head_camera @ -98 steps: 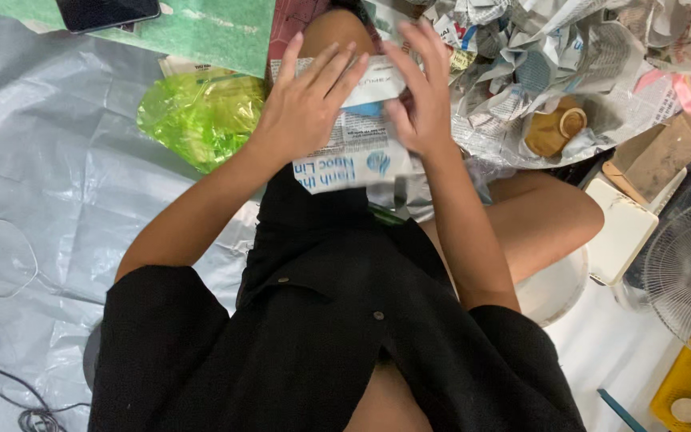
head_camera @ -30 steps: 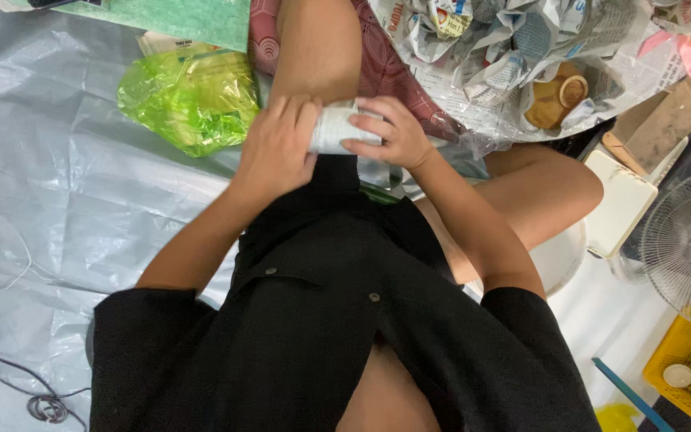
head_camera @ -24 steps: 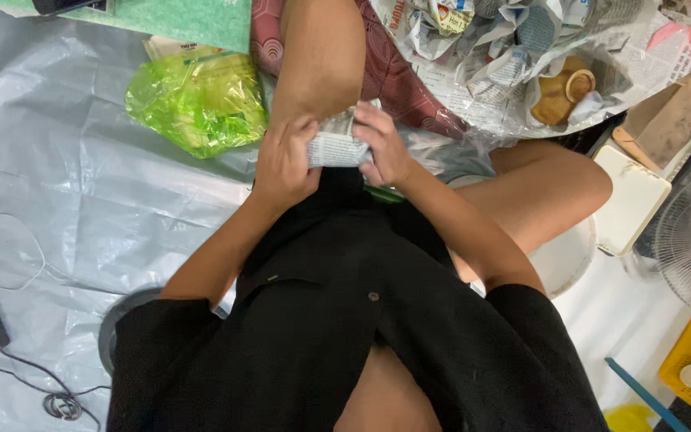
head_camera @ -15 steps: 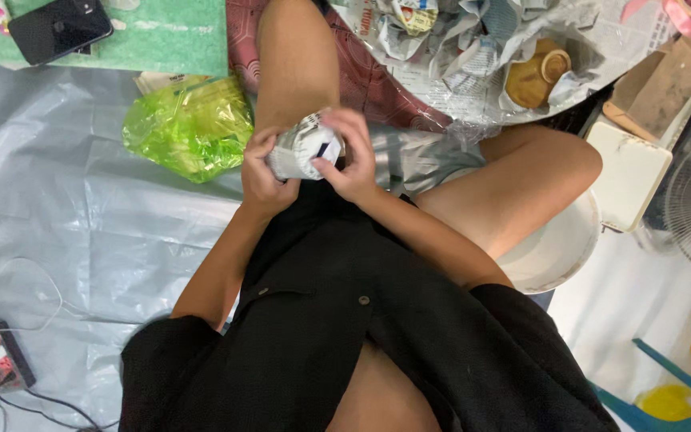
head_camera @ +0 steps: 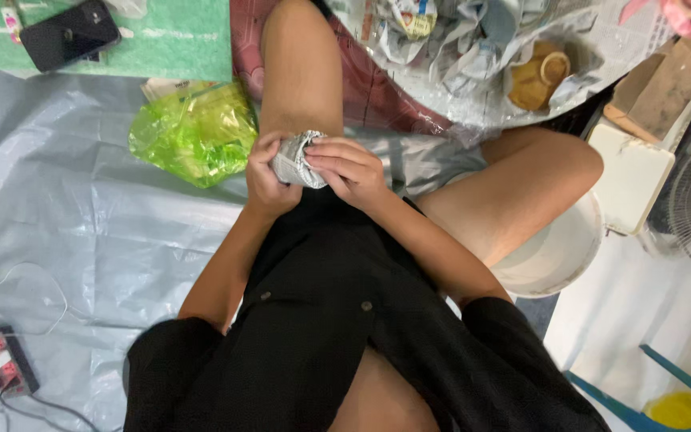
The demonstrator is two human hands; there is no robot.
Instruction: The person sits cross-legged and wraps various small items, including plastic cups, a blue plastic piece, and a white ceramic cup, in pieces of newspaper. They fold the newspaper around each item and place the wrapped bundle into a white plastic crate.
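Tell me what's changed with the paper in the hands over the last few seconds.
The printed paper, earlier held flat and spread between both hands, is now a tight grey-white paper roll, gripped by the left hand and right hand just above the lap. The crumpled green plastic bag stays on the grey sheet.

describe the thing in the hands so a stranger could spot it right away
Start at the bare knee at top centre. Just below it, the left hand and right hand meet around a paper roll. It is grey-white printed paper, rolled tight, unlike the loose crumpled newspaper beyond.
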